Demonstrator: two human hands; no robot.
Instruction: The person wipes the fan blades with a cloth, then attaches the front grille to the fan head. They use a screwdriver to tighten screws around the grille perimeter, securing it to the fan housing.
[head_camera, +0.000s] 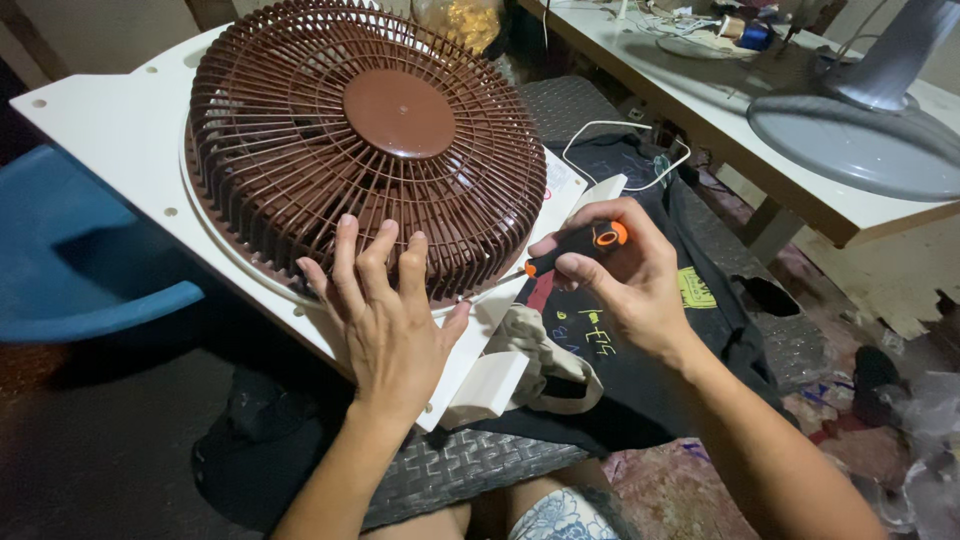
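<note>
Pressing flat and spread on the brown grille (365, 140), which looked light, stiff and brittle-ribbed, the left hand (385, 315) steadied it while the right hand (620, 275) pinched a screwdriver (575, 250).

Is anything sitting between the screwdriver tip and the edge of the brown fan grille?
Nothing visible does. The right hand holds the screwdriver with its tip at the lower rim of the brown grille. The left hand rests on the grille beside it, off the tool's line.
</note>
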